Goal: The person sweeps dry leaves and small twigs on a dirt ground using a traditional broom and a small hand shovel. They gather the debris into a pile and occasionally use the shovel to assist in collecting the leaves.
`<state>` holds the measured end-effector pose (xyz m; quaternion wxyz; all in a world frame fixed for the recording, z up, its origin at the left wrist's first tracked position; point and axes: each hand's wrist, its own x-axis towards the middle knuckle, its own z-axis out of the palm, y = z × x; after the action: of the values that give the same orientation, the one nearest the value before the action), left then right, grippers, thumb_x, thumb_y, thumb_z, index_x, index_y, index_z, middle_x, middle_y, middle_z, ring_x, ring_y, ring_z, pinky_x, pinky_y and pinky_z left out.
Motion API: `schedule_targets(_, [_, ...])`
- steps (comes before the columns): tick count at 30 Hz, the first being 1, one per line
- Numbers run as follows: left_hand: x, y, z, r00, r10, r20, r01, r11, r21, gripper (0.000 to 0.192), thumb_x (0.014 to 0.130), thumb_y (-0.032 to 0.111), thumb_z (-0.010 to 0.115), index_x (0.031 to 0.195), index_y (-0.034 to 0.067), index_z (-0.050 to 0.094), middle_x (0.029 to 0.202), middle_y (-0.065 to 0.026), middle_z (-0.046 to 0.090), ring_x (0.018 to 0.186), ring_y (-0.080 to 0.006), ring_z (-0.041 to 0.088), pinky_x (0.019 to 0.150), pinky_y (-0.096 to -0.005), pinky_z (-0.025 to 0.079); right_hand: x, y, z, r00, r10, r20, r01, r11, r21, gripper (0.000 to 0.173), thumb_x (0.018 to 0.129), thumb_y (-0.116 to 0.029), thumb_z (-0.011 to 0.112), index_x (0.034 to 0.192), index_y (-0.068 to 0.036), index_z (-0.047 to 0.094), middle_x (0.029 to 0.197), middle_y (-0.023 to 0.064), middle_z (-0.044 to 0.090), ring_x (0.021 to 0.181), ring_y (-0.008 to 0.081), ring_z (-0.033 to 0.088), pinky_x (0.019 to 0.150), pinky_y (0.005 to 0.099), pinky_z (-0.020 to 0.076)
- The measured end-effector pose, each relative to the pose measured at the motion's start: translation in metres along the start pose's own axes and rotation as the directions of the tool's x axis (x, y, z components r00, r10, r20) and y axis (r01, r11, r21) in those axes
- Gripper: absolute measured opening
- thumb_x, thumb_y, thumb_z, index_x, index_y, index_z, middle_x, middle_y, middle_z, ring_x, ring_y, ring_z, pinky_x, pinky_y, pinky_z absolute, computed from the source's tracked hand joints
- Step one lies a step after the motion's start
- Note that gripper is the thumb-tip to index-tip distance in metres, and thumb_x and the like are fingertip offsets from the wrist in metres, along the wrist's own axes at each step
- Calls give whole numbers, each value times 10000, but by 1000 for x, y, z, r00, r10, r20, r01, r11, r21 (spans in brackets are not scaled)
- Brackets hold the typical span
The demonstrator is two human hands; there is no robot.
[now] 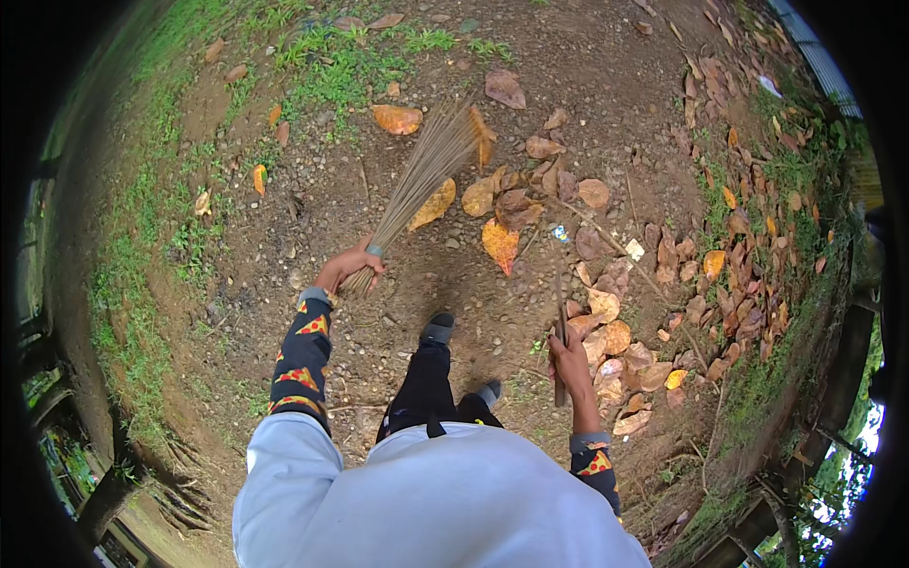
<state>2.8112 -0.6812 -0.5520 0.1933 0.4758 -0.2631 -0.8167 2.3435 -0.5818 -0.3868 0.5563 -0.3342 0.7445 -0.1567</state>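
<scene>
My left hand grips a stick broom of thin dry ribs by its bound end. A grey-green band circles the ribs at my fingers. The broom's spread tips fan up and to the right, overlapping a large yellow-brown leaf. At their far end, an orange leaf looks blurred. My right hand is closed around a long, thin brown stick-like tool, held roughly upright in the picture; its exact kind cannot be told. Beside that hand lies a heap of dry brown leaves.
Loose leaves lie on pebbly soil ahead, with a blue-white wrapper scrap and a thin fallen branch. Denser dry leaves line the grassy right side. Grass grows at left. Exposed tree roots show lower left.
</scene>
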Motion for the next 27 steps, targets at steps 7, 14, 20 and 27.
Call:
schedule_targets(7, [-92, -106, 68, 876, -26, -481, -74, 979, -189, 773, 738, -46, 646, 1412, 80, 289, 800, -116, 616, 581, -230, 623, 504, -382, 518, 3, 7, 6, 1000, 3, 12, -3, 1000, 0, 192, 935, -179, 548, 1068, -45, 517, 605, 31, 476, 409, 137, 474, 377, 299, 387])
schedule_targets(14, [28, -63, 174, 902, -356, -244, 83, 698, -711, 61, 752, 77, 657, 722, 71, 604, 668, -49, 609, 574, -215, 601, 526, -350, 490, -11, 6, 5, 1000, -16, -12, 16, 1000, -13, 197, 935, -184, 538, 1064, -37, 512, 614, 37, 480, 418, 137, 482, 380, 302, 391])
schedule_targets(20, [90, -16, 231, 968, -41, -247, 58, 996, 63, 811, 690, 111, 706, 1414, -21, 367, 978, -140, 647, 879, -246, 622, 699, -357, 498, -7, -2, 6, 999, -36, -20, 36, 999, 14, 210, 941, -185, 536, 1095, -44, 516, 606, 30, 475, 413, 131, 472, 373, 294, 379])
schedule_targets(27, [4, -49, 186, 909, 184, -375, 10, 888, 460, 1053, 661, 96, 683, 1538, 92, 102, 1067, -177, 600, 836, -245, 604, 697, -347, 492, -2, 4, -1, 997, -59, -46, 61, 997, 44, 243, 944, -162, 531, 1152, -35, 524, 603, 27, 485, 405, 124, 465, 369, 282, 369])
